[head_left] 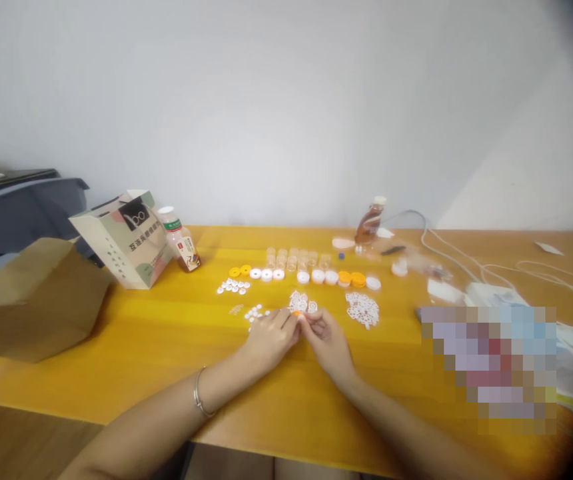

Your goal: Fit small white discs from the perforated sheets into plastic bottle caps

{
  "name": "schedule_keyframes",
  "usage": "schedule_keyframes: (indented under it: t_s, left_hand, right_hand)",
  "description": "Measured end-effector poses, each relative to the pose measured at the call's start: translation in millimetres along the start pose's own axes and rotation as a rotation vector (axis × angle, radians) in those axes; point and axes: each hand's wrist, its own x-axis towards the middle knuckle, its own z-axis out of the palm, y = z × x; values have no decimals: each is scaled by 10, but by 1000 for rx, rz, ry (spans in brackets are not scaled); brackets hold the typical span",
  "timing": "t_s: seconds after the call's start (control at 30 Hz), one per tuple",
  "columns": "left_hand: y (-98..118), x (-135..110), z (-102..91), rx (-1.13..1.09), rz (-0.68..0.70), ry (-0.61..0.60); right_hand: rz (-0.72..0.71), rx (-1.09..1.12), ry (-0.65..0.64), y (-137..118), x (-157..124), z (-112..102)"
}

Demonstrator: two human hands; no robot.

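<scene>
My left hand (274,339) and my right hand (330,343) meet over the table, fingers closed around a small orange piece (298,313). It resembles the orange caps (358,279) in the row behind, but fingers hide most of it. Just beyond my fingertips lies a pile of white lattice-like pieces (298,301). Another such pile (363,310) is to the right. Small white round pieces (256,312) lie beside my left hand, with more white discs (234,287) farther back. White caps (266,274) and yellow caps (240,271) continue the row, and clear cylinders (292,261) stand behind it.
A paper gift bag (124,243), a brown paper bag (41,300) and a labelled bottle (180,240) are at left. A brown bottle (369,223) stands at the back. White cables (459,257), a white packet (491,297) and a pixelated area occupy the right of the wooden table (156,353).
</scene>
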Motion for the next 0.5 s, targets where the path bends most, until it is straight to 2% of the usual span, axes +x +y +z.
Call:
schedule_keyframes:
  t_s: [0.17, 0.5]
  left_hand:
    - [-58, 7, 11, -118, -41, -34]
    - [-127, 37, -47, -625, -207, -44]
  right_hand:
    - [14, 49, -10, 14, 16, -5]
    - [188, 131, -10, -55, 59, -46]
